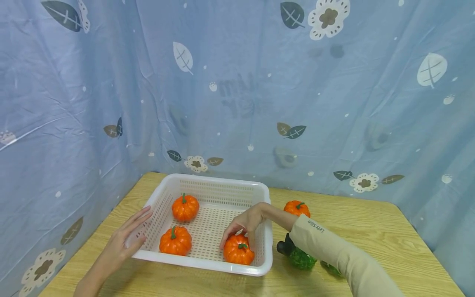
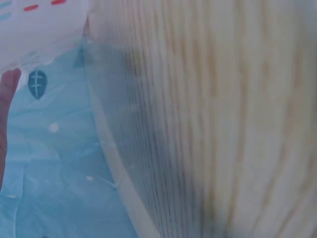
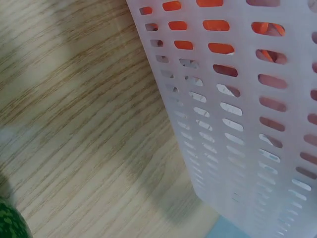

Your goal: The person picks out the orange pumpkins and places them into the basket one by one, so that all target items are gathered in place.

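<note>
A white perforated plastic basket (image 1: 208, 264) stands on the wooden table. Inside it, two small orange toy pumpkins with green stems are on the left: one pumpkin (image 1: 185, 208) at the back and another pumpkin (image 1: 176, 241) at the front. My right hand (image 1: 248, 219) reaches over the right wall, its fingers curled round a third pumpkin (image 1: 239, 251) in the front right corner. In the right wrist view, the basket wall (image 3: 237, 99) hides that hand, with orange showing through its slots. At the basket's left side is my left hand (image 1: 120, 244), fingers extended beside the rim.
Right of the basket, another pumpkin (image 1: 297, 208) lies partly behind my right forearm. Nearer are a green bumpy vegetable (image 1: 302, 259) with a dark stem and another green item (image 1: 331, 269), half covered by the sleeve. A blue patterned curtain (image 1: 237, 103) surrounds the table (image 1: 378, 231).
</note>
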Demonstrator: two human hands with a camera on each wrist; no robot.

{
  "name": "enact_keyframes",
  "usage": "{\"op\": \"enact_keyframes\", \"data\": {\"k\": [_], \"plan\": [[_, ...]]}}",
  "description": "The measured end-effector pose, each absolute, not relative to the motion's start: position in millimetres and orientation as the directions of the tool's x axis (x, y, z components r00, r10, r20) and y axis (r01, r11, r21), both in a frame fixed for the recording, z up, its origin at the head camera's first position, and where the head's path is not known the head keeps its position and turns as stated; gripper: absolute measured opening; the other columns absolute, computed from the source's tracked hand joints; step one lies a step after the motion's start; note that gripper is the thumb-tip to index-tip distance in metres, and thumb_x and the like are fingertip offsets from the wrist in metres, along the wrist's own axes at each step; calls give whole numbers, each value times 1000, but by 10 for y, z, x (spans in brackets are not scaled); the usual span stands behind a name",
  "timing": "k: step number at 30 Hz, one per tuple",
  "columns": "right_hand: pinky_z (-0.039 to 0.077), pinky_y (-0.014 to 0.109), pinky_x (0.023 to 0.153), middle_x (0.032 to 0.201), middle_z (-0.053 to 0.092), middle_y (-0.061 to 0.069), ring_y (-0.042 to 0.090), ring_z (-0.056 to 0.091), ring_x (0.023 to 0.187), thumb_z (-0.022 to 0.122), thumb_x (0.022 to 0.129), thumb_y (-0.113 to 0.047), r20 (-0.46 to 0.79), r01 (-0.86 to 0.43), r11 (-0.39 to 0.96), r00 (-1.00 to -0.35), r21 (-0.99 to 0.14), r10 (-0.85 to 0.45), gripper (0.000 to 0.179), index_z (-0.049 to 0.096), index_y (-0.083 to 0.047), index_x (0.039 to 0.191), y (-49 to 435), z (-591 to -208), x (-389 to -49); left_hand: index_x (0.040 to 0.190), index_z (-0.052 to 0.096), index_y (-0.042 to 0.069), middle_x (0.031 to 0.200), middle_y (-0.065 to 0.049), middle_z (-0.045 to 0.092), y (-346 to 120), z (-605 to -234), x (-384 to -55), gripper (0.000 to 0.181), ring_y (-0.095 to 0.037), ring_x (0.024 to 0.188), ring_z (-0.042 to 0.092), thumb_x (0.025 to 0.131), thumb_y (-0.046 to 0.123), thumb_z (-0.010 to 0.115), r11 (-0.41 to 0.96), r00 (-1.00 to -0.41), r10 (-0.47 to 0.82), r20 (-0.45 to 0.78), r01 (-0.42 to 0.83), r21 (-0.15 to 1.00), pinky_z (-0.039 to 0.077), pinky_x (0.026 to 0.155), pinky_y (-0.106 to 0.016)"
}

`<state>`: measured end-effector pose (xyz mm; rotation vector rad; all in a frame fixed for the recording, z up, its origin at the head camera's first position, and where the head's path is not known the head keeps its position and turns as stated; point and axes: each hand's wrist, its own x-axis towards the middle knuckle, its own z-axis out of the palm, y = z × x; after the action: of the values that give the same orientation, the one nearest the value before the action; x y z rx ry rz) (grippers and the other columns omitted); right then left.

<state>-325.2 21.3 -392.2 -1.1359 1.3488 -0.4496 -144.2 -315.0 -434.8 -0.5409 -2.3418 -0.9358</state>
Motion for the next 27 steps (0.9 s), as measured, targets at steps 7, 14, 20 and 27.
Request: {"op": "enact_keyframes", "data": {"k": [7,14,20,27], "plan": [[29,27,109,153,34,6,10,31,138,67,75,20,-497,-357,410,197,-839,-845,82,33,-1,146,281,-3820,-3280,134,54,3,147,-8,42,-3147,-4343,-1428,57,2,134,30,79,-5,65,680,-770,157,618,539,498,18,101,-6],[22,46,113,154,29,14,30,25,142,67,79,14,-390,-378,326,108,-867,-914,77,32,-1,147,502,-3577,-3366,134,53,2,147,-9,42,-3151,-4333,-1450,57,1,135,30,78,-6,65,674,-753,172,635,561,482,18,102,-7],[18,56,112,154,28,18,41,21,141,65,84,10,-276,-333,236,77,-913,-958,72,29,4,146,749,-3439,-3401,134,54,2,147,-9,42,-3148,-4327,-1443,56,2,134,30,79,-5,64,669,-768,156,622,545,505,17,102,-8],[24,50,111,154,22,22,43,21,140,63,88,5,-83,-277,94,-52,-956,-995,67,28,6,146,1201,-3336,-3402,135,53,3,148,-8,41,-3165,-4330,-1453,57,2,135,28,79,-5,64,668,-759,168,629,557,493,16,103,-9]]}}
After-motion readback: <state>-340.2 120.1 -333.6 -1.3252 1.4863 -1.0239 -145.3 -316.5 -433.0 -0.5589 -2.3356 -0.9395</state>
